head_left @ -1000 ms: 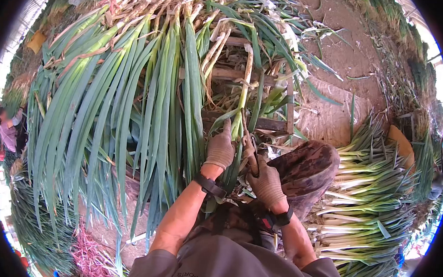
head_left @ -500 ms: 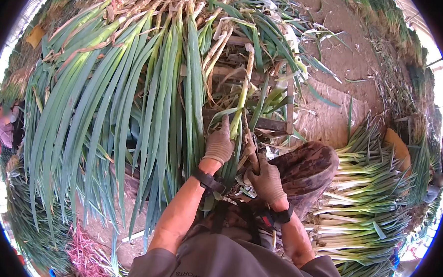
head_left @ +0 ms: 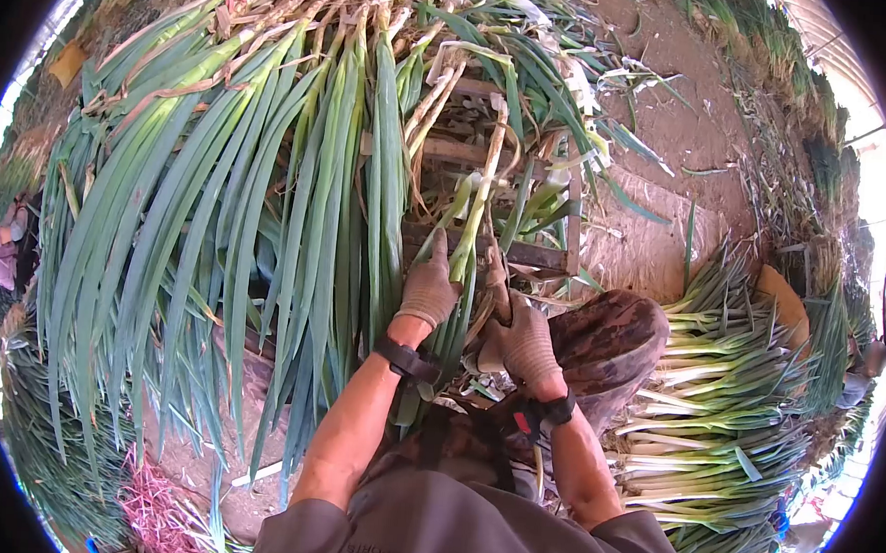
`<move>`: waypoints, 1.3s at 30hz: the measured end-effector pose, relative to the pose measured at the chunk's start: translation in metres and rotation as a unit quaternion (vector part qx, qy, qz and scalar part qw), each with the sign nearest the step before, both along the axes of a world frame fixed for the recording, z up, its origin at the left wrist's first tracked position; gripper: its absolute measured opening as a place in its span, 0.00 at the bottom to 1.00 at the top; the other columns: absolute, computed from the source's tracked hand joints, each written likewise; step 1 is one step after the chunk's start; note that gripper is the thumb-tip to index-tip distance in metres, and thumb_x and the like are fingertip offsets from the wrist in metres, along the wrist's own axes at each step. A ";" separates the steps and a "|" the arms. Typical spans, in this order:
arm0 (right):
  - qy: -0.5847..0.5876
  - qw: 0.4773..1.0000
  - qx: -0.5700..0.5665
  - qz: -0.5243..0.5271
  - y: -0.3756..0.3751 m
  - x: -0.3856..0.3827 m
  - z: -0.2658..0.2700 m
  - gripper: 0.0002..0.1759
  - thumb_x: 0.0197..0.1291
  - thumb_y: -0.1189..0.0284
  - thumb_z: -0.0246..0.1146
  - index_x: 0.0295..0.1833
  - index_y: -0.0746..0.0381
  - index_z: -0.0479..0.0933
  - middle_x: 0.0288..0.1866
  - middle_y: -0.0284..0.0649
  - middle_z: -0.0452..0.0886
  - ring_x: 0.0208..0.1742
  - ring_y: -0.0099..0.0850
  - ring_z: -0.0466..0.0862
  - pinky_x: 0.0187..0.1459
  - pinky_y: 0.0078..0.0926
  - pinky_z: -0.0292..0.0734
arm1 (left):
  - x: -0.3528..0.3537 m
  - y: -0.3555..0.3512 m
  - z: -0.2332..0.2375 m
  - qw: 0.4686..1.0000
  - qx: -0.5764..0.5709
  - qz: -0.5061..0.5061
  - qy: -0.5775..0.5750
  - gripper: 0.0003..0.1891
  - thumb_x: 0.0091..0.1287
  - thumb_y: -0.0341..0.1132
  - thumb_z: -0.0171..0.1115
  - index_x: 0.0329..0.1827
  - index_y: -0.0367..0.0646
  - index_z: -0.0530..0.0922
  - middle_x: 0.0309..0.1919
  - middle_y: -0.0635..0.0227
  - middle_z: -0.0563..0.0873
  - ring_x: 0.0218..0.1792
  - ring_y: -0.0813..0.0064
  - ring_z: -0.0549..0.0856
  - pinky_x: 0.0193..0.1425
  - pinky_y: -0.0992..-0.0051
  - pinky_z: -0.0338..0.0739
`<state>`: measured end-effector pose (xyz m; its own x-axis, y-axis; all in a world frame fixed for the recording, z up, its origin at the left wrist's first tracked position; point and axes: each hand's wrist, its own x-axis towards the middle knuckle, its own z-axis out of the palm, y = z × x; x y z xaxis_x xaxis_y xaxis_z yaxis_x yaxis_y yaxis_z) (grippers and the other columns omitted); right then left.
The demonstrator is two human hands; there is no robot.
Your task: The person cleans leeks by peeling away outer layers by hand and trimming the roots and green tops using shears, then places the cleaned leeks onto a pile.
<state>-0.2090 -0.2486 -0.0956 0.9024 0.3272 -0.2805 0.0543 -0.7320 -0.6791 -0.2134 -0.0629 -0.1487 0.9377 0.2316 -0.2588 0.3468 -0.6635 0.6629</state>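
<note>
My left hand (head_left: 430, 291), in a tan glove, is closed around the leaves of a green onion (head_left: 481, 193), its index finger pointing up along the stalk. The root end of that stalk points away from me. Just right of it, my right hand (head_left: 523, 343), also gloved, grips a brown wooden-looking tool (head_left: 498, 279) whose upper part lies against the stalk. How the tool's lower end is shaped is hidden by the fingers. A big heap of long green onions (head_left: 238, 176) spreads out to the left of my hands.
A wooden frame (head_left: 544, 258) stands beyond my hands. On the right lies a stack of onions with pale, bared stems (head_left: 691, 410). Pink strings (head_left: 155, 507) lie at the lower left. Farther left, a person in pink (head_left: 2, 248) is partly visible.
My left hand has moved slightly down and left, and the leaf across its index finger has shifted upward. My right hand stays on the tool. The whole view has shifted a little.
</note>
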 end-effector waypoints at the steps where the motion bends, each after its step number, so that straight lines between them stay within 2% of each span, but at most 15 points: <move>1: -0.017 1.000 -0.013 0.009 0.003 0.007 -0.002 0.25 0.56 0.63 0.67 0.54 0.70 0.77 0.41 0.62 0.83 0.46 0.61 0.83 0.47 0.48 0.78 | -0.001 0.000 0.000 1.000 -0.004 0.002 -0.004 0.49 0.60 0.32 0.67 0.81 0.35 0.47 0.31 0.42 0.86 0.37 0.42 0.86 0.45 0.51 0.81; 4: -0.068 0.996 -0.046 0.024 0.010 0.033 -0.007 0.23 0.56 0.62 0.66 0.52 0.69 0.78 0.40 0.63 0.83 0.46 0.61 0.83 0.49 0.52 0.77 | 0.000 -0.001 0.004 1.000 -0.017 0.000 -0.008 0.45 0.59 0.32 0.67 0.79 0.36 0.53 0.32 0.41 0.86 0.38 0.41 0.87 0.46 0.51 0.81; 11: -0.114 0.990 -0.085 0.021 0.024 0.113 -0.035 0.22 0.56 0.63 0.67 0.49 0.68 0.77 0.38 0.62 0.84 0.44 0.59 0.84 0.49 0.51 0.79 | -0.002 0.000 -0.008 0.999 -0.001 -0.010 -0.045 0.37 0.59 0.32 0.67 0.73 0.39 0.64 0.34 0.42 0.86 0.39 0.41 0.87 0.47 0.51 0.81; 17: -0.061 0.998 -0.025 0.016 0.036 0.157 -0.020 0.24 0.55 0.60 0.69 0.47 0.71 0.80 0.38 0.62 0.84 0.44 0.58 0.85 0.47 0.46 0.79 | -0.006 -0.002 -0.004 0.999 -0.013 0.003 -0.050 0.30 0.59 0.31 0.67 0.66 0.41 0.70 0.35 0.44 0.87 0.39 0.41 0.87 0.48 0.52 0.82; 21: -0.041 0.999 0.023 0.009 0.039 0.158 -0.018 0.25 0.54 0.60 0.70 0.46 0.71 0.80 0.36 0.60 0.84 0.42 0.54 0.86 0.47 0.44 0.79 | -0.007 -0.005 -0.013 0.995 -0.025 0.005 -0.093 0.29 0.59 0.30 0.67 0.66 0.43 0.71 0.34 0.45 0.87 0.39 0.42 0.87 0.48 0.52 0.82; 23: -0.010 0.999 0.039 0.001 0.037 0.154 -0.019 0.23 0.54 0.61 0.70 0.45 0.71 0.80 0.35 0.59 0.84 0.41 0.53 0.86 0.46 0.43 0.79 | -0.006 -0.008 -0.008 0.997 -0.027 0.011 -0.066 0.29 0.59 0.31 0.67 0.66 0.43 0.71 0.33 0.46 0.87 0.39 0.43 0.87 0.47 0.52 0.82; 28: 0.005 0.998 0.058 -0.038 0.020 0.139 -0.011 0.23 0.55 0.63 0.71 0.47 0.72 0.80 0.32 0.51 0.85 0.34 0.37 0.86 0.42 0.37 0.80 | -0.009 -0.018 0.001 0.997 0.016 0.019 -0.067 0.29 0.60 0.31 0.66 0.67 0.43 0.71 0.32 0.47 0.86 0.37 0.43 0.86 0.45 0.52 0.82; 31: 0.017 0.999 0.038 0.005 0.013 0.127 0.003 0.22 0.55 0.65 0.71 0.49 0.72 0.79 0.33 0.50 0.85 0.34 0.37 0.85 0.42 0.36 0.80 | -0.009 -0.029 0.020 0.998 0.009 0.005 -0.068 0.28 0.61 0.30 0.64 0.67 0.43 0.71 0.32 0.48 0.86 0.36 0.43 0.86 0.44 0.52 0.81; 32: -0.001 0.996 0.084 -0.024 0.010 0.126 0.000 0.22 0.54 0.66 0.71 0.49 0.72 0.79 0.34 0.50 0.85 0.34 0.36 0.85 0.42 0.35 0.80 | -0.010 -0.034 0.015 0.993 0.016 0.010 -0.113 0.28 0.61 0.29 0.64 0.67 0.44 0.71 0.31 0.49 0.86 0.35 0.43 0.86 0.42 0.51 0.81; 35: 0.004 0.988 0.149 -0.028 0.007 0.126 0.015 0.23 0.53 0.68 0.70 0.51 0.72 0.79 0.34 0.50 0.85 0.36 0.33 0.84 0.43 0.34 0.79 | 0.006 -0.049 0.022 0.995 -0.020 0.027 -0.091 0.28 0.63 0.34 0.67 0.68 0.48 0.70 0.35 0.50 0.87 0.39 0.44 0.87 0.46 0.52 0.81; 36: -0.023 0.992 0.123 -0.002 0.012 0.124 0.024 0.23 0.54 0.69 0.70 0.53 0.73 0.79 0.35 0.48 0.85 0.37 0.31 0.84 0.44 0.34 0.79 | 0.018 -0.054 0.017 0.998 0.008 0.019 -0.067 0.26 0.63 0.32 0.67 0.65 0.47 0.72 0.41 0.51 0.87 0.41 0.44 0.87 0.47 0.51 0.81; 39: 0.023 0.974 0.223 0.007 0.019 0.128 0.017 0.24 0.54 0.70 0.69 0.55 0.73 0.79 0.37 0.47 0.86 0.39 0.30 0.84 0.46 0.33 0.80 | 0.041 -0.048 0.035 0.986 0.079 -0.064 -0.129 0.24 0.62 0.31 0.67 0.62 0.43 0.73 0.46 0.51 0.85 0.45 0.47 0.86 0.48 0.52 0.81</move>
<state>-0.0812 -0.2297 -0.0790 0.8867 0.4382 -0.1476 0.0241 -0.3627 -0.9316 -0.1719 -0.1107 -0.1139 0.9920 0.1244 0.0220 0.0861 -0.7932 0.6028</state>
